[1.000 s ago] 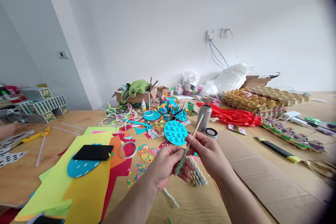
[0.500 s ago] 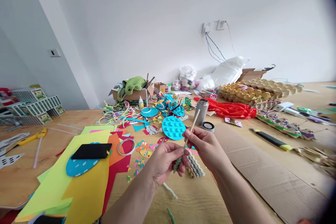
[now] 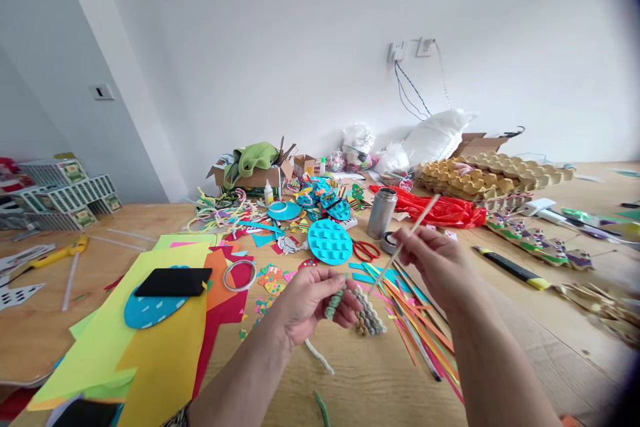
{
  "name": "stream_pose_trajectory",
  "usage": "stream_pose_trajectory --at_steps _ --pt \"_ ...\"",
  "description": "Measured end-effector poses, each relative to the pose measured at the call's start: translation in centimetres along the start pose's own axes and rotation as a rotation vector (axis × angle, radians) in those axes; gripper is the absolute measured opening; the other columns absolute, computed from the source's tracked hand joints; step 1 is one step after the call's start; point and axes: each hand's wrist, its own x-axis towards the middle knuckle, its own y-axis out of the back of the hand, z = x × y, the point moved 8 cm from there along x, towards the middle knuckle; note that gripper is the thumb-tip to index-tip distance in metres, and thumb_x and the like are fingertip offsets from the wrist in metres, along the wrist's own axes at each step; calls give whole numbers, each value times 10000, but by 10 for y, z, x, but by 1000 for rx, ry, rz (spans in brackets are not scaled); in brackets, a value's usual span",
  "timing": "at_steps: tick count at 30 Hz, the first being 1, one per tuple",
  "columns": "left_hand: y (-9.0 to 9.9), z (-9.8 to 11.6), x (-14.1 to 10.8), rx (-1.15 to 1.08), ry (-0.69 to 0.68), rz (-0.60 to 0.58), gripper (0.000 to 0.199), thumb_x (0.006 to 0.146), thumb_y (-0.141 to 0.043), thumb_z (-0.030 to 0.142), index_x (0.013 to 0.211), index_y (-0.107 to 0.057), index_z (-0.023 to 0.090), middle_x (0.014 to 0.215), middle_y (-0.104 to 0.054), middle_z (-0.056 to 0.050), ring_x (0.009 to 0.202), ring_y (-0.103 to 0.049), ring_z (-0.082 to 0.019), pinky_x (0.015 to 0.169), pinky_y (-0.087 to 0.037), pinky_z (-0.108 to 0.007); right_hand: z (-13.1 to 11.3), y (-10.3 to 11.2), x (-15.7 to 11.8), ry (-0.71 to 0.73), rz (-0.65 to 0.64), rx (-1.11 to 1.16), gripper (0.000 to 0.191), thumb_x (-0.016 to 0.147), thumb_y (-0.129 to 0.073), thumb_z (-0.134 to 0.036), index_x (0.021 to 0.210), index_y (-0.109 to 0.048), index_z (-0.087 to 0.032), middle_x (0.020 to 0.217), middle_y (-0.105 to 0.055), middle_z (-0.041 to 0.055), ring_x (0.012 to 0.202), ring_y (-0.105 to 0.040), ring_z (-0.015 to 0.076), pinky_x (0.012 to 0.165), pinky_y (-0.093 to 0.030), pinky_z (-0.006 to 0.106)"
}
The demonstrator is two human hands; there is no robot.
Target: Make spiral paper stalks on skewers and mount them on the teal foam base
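Note:
My left hand point(image 3: 320, 303) pinches a green coil of fuzzy craft stem, likely pipe cleaner point(image 3: 334, 301), between thumb and fingers. My right hand point(image 3: 433, 263) grips a thin wooden stick point(image 3: 424, 213), tilted, its lower end pointing down toward the left. The stick and the green coil are apart. Just beyond my left fingers, several grey and beige coils point(image 3: 369, 313) lie side by side on the table. A white fuzzy stem point(image 3: 319, 355) and a green one point(image 3: 323, 408) lie nearer to me.
Coloured paper strips point(image 3: 415, 320) and red-handled scissors point(image 3: 366, 251) lie around the right hand. Behind stand a blue dimpled disc point(image 3: 330, 242) and a steel flask point(image 3: 383, 213). Paper sheets point(image 3: 115, 320) with a black phone point(image 3: 173, 281) are left; a box cutter point(image 3: 513, 268) is right.
My right hand has moved right, drawing the stick away from the left hand and out of the green coil. The left hand keeps the coil, and the paper strips and scissors now show.

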Motion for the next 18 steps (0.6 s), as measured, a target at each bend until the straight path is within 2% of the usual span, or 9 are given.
stream_pose_trajectory --at_steps 3,5,7,10,12,15,18 --pt "12 15 0 -13 -131 90 312 714 -710 364 835 -617 92 709 -708 -106 571 -656 -158 557 -506 -252 21 -43 -17 -81 -457 -355 223 711 -692 -336 572 -606 -184 476 -529 -32 429 -437 87 410 -304 207" --pt "18 25 -3 -3 -212 146 312 717 -706 372 837 -600 105 739 -714 -110 616 -672 -175 579 -506 -258 45 -70 -34 -137 -659 -525 201 657 -698 -246 493 -593 -197 409 -525 -45 360 -418 76 361 -266 192" --pt "23 34 -6 17 -277 192 323 714 -706 389 840 -593 113 760 -716 -111 648 -680 -189 581 -503 -261 67 -90 -49 -171 -775 -618 251 587 -700 -153 392 -551 -204 323 -487 -63 279 -372 66 323 -226 188" --pt "27 44 -11 56 -352 262 361 682 -728 419 831 -594 118 773 -717 -111 686 -685 -209 591 -501 -269 82 -107 -59 -157 -832 -630 340 484 -719 -82 282 -473 -200 240 -408 -79 224 -336 65 308 -215 189" --pt "29 48 -13 70 -387 302 382 661 -742 435 821 -596 121 775 -717 -110 719 -688 -222 615 -503 -277 79 -108 -57 -118 -815 -633 319 504 -721 -109 297 -495 -198 252 -421 -75 251 -362 66 331 -236 185" --pt "33 52 -14 71 -440 335 369 666 -739 438 803 -595 128 775 -717 -103 780 -691 -236 678 -512 -296 59 -104 -47 -80 -708 -537 234 694 -659 -294 489 -617 -188 430 -585 -30 388 -489 87 414 -336 190" --pt "40 53 -14 89 -485 388 335 705 -712 428 816 -596 134 777 -718 -91 828 -690 -230 730 -510 -295 41 -108 -45 -187 -652 -195 387 812 -530 -514 725 -647 -155 655 -667 29 536 -588 120 500 -430 223"
